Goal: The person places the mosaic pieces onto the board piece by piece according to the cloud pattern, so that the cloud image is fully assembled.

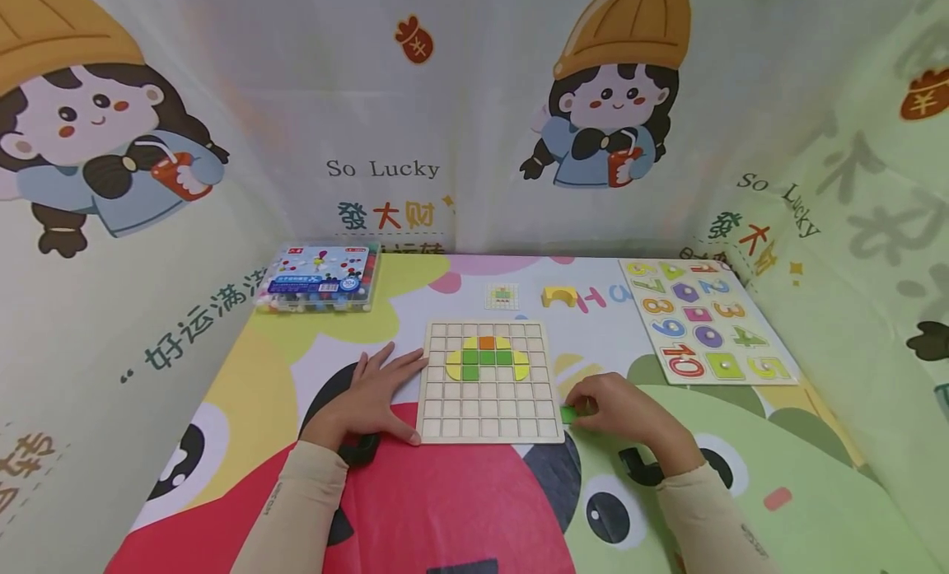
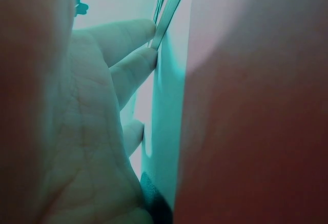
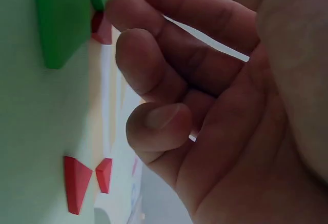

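Green square block (image 1: 568, 414) beside gridded wooden board (image 1: 489, 409), under right hand (image 1: 623, 409).

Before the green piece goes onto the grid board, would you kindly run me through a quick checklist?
1. Left hand rests flat against the grid board, steadying it: ok.
2. Right hand has the green piece at its fingertips: ok.
3. Firm grip on it: cannot tell.
4. Free cells in the lower rows: ok.
5. Pattern card in sight behind the board: ok.
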`<state>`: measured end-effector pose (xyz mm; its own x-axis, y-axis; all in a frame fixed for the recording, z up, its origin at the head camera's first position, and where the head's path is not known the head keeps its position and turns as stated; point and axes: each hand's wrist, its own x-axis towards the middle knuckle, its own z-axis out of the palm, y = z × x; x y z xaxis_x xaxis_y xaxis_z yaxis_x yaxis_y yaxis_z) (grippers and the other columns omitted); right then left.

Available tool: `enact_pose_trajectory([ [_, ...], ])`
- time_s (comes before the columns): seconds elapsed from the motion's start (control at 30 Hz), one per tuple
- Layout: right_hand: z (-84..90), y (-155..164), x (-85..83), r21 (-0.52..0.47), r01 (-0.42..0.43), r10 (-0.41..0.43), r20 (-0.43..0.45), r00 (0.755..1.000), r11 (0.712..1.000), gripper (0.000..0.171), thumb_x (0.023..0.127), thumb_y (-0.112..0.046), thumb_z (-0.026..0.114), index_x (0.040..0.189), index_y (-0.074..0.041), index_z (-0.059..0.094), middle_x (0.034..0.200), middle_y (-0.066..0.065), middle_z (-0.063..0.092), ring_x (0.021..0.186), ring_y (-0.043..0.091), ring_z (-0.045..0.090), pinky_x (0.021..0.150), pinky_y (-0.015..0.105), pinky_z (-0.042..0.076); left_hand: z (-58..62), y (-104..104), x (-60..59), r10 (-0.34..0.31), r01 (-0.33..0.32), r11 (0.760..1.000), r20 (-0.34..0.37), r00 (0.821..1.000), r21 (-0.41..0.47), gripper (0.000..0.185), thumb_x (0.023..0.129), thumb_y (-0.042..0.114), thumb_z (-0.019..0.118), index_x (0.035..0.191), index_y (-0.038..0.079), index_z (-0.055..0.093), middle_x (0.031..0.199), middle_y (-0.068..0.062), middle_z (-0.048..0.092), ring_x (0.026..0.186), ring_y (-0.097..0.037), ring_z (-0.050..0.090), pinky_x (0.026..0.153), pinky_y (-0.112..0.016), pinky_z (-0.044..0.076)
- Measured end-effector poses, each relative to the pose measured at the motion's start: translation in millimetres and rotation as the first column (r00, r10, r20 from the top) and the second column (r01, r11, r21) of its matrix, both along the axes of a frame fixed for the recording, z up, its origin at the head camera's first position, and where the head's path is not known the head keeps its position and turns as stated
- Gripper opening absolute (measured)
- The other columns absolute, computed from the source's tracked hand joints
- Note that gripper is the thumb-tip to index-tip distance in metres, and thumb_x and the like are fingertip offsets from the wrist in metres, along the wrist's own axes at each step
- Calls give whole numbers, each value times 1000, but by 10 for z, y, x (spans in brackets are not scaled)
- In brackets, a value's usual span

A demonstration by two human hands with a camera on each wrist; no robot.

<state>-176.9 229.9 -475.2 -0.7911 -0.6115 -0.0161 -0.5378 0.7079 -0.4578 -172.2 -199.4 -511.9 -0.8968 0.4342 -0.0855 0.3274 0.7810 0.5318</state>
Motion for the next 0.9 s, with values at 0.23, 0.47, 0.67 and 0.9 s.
enact_pose_trajectory([
  [0.23,-45,-13,12,46,10,-7,-73,997,999,18,81,-11,88,98,-14,81,86,-10,68,78,5,54,74,29,50,-9,-1,-13,2,-2,1000,9,1000,-17,124,62,62,93,167,27,36,176,2,27,165,-40,2,127,-72,-6],
  [0.47,-65,-33,26,49,15,-10,-104,995,999,20,81,-11,88,100,-15,82,90,-11,69,79,3,54,76,30,48,0,-4,-13,2,-2,1000,10,1000,-4,125,61,61,94,166,25,37,176,0,28,165,-41,3,127,-73,-6],
  [0.67,-85,-27,20,28,6,-2,-120,993,1000,19,82,-10,87,100,-15,82,87,-13,68,80,3,55,77,33,48,-9,-4,-24,1,-1,1000,5,1000,-2,125,60,60,94,166,25,37,176,-1,29,164,-41,3,127,-74,-5],
  [0.9,-107,7,5,9,21,-20,-131,991,1000,20,82,-8,86,101,-12,82,88,-9,69,80,5,56,74,28,51,-14,-3,-23,3,-3,1000,11,1000,2,124,61,60,94,166,25,37,175,0,29,164,-40,3,127,-73,-6],
])
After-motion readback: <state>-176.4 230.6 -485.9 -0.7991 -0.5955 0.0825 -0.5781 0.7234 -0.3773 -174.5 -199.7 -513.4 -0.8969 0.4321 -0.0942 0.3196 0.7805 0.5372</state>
